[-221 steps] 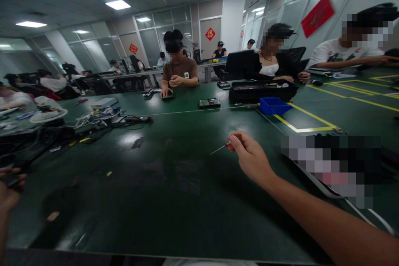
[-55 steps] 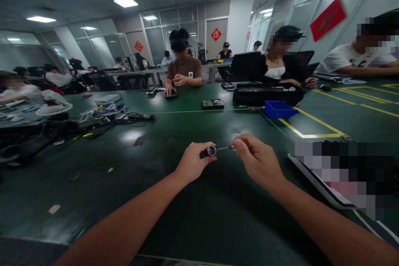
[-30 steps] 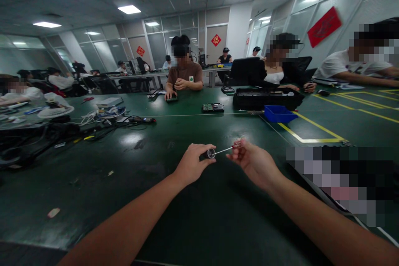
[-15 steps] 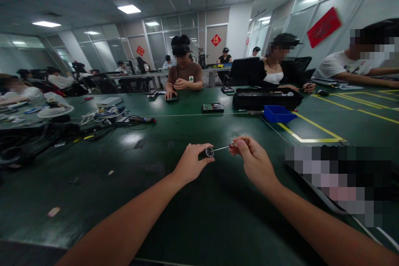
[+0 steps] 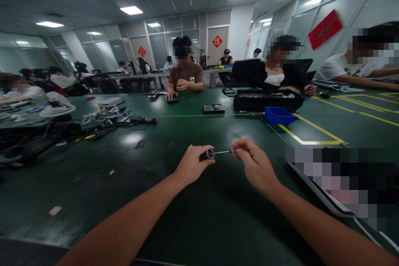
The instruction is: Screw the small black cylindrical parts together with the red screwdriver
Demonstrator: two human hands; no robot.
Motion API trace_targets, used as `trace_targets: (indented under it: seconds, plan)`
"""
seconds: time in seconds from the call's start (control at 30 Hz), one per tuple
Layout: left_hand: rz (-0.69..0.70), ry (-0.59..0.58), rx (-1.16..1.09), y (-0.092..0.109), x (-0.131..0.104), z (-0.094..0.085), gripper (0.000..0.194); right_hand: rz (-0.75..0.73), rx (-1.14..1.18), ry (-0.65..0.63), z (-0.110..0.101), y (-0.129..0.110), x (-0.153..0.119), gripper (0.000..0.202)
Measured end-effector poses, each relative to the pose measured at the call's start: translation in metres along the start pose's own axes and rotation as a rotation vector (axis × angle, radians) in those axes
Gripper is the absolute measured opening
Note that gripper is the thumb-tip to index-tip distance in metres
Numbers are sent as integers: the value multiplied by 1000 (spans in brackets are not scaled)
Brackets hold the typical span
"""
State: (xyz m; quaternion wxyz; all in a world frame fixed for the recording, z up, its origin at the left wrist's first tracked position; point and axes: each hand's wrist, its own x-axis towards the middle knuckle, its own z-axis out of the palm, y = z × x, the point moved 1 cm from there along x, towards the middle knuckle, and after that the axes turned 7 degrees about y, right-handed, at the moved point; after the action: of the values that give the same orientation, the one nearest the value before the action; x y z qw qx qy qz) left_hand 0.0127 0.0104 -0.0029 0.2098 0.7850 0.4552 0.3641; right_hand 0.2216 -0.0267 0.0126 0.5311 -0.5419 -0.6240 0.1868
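Round dark part (image 5: 210, 154) in the pinch of left grip (image 5: 190, 164); at its face, screwdriver (image 5: 222, 152) pinched in right grip (image 5: 254, 162)

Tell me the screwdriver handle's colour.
The handle looks red beside the shaft; the right hand hides the rest. Best seen in the head view.

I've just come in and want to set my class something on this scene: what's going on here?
The person's left hand grips a small dark round part above the green table. The right hand holds a thin red-handled tool, its shaft reaching the part's open end; whether it touches anything inside is too small to tell. Across the table, someone in a brown shirt handles another item.
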Motion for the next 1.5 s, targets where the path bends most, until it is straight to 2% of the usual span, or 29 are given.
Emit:
trace_targets:
  seconds: [0.17, 0.57, 0.67, 0.8, 0.87, 0.93, 1.0, 1.13, 1.33, 1.5]
  plan:
    - [6, 5, 1, -3, 0, 1, 37, 1, -143, -6, 3, 0, 1, 40]
    - [21, 22, 28, -4, 0, 1, 36, 16, -59, 1, 6, -7, -8, 25]
    - [26, 39, 44, -6, 0, 1, 36, 57, 66, 43, 9, -6, -8, 20]
    - [73, 55, -1, -7, 1, 0, 37, 208, 384, 94, 11, 2, 0, 26]
    - [121, 54, -9, -6, 1, -1, 39, 393, 594, 116, 11, 8, 6, 27]
    - [133, 46, 8, -6, 2, -2, 39, 536, 725, 68, 12, 13, 10, 27]
    - [112, 32, 21, -7, 2, -2, 39, 523, 732, 113, 12, 17, 13, 27]
    - [91, 12, 43, -5, 2, -1, 39, 371, 613, 176, 13, 19, 11, 31]
    - [71, -1, 48, -3, 0, 0, 41, 227, 413, 136, 14, 18, 5, 34]
    - [10, -5, 64, -2, 0, 1, 44, 146, 241, 104, 7, 8, 5, 35]
